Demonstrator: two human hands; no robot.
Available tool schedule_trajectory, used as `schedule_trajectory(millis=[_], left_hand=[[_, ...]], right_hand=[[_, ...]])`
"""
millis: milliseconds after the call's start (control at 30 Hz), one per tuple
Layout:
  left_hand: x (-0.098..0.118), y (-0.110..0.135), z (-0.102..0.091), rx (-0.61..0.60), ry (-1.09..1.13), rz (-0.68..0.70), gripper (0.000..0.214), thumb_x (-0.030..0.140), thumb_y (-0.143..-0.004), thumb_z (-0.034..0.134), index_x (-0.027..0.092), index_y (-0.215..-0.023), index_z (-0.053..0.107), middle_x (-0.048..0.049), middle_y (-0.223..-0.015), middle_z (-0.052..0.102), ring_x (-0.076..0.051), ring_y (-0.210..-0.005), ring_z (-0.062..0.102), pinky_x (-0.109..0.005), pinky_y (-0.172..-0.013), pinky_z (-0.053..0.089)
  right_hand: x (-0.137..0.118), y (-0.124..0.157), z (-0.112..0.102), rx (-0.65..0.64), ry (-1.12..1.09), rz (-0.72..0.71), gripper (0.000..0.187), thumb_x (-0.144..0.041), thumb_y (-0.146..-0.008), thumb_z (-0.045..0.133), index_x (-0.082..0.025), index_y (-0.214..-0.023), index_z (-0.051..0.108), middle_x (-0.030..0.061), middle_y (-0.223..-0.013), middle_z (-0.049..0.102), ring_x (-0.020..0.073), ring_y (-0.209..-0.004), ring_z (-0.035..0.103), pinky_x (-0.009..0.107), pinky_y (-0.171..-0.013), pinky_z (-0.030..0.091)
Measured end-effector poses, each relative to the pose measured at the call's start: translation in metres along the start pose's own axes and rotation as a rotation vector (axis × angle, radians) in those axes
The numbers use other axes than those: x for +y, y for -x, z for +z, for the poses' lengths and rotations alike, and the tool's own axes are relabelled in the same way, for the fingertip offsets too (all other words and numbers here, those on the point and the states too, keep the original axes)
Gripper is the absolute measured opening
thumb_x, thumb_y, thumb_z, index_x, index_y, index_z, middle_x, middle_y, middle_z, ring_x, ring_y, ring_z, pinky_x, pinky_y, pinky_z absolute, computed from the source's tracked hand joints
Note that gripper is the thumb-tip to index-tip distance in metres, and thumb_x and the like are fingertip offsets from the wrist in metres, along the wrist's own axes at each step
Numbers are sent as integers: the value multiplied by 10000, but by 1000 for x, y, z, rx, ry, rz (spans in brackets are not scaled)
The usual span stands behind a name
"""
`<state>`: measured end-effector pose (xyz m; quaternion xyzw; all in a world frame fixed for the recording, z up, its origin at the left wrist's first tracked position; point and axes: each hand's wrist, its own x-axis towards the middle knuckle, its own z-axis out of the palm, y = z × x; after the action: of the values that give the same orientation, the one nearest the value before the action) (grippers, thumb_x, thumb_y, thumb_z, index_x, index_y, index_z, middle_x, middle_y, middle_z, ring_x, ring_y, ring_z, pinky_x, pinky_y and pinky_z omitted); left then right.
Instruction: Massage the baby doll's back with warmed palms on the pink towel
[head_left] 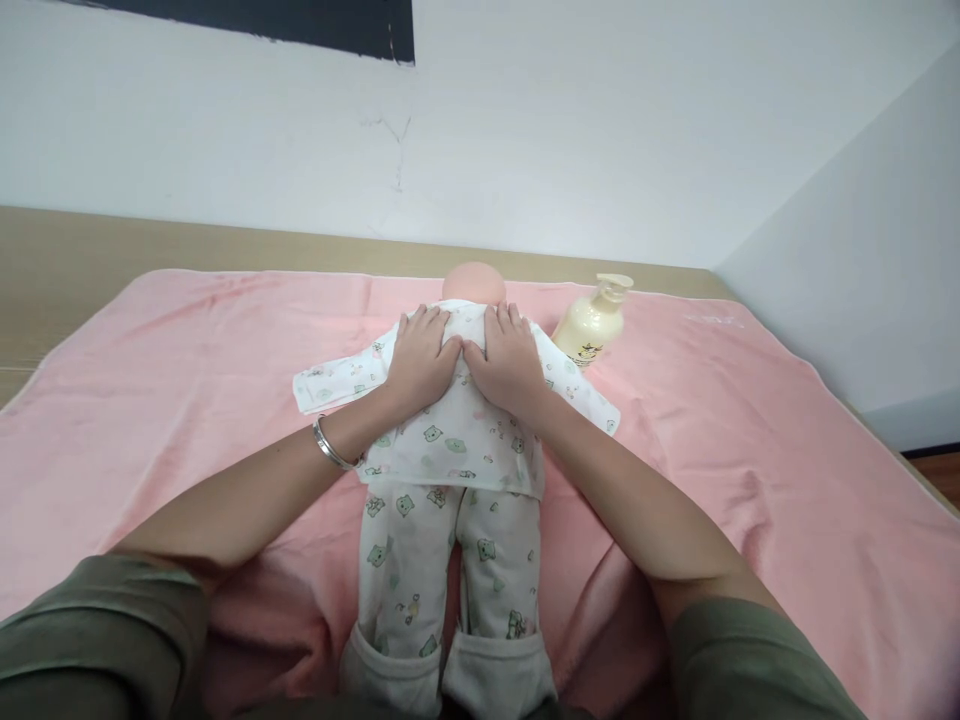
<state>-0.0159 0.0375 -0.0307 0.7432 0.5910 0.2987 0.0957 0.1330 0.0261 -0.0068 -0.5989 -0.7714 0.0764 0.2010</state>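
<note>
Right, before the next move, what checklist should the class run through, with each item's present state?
1. Left hand flat on the doll: ok, palm down on its upper body.
2. Right hand level with the left: ok, thumb tips close together.
3. Wrists bare: not ok, a bracelet circles the left one.
4. Blanket smooth: not ok, creased beside the doll's legs.
5. Bottle apart from both hands: ok.
6. Doll's face unobstructed: cannot tell, hidden from this view.

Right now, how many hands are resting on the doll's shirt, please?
2. The left hand lies on the upper left of the shirt; the right hand lies on its upper right. None seem hidden.
</note>
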Motion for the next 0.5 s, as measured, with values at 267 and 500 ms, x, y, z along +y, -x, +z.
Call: schedule_trajectory(millis=[267, 500], left_hand=[[17, 18, -3, 4, -55, 71, 530, 254, -983, 282, 3, -1397, 496, -270, -1519, 500, -384, -1486, 402, -618, -1233, 317], [32, 13, -40, -19, 100, -36, 266, 211, -865, 413, 202, -917, 673, -85, -1036, 748, -267, -1029, 668, -443, -973, 553]], right_hand=[[11, -10, -16, -164, 98, -198, 692, -340, -1011, 370, 89, -1546, 271, 315, -1667, 217, 402, -1591, 160, 536, -1293, 209], [-13, 22, -39, -105, 159, -205, 288, -257, -1005, 340, -147, -1045, 603, 143, -1043, 684, 298, -997, 636, 414, -863, 520]])
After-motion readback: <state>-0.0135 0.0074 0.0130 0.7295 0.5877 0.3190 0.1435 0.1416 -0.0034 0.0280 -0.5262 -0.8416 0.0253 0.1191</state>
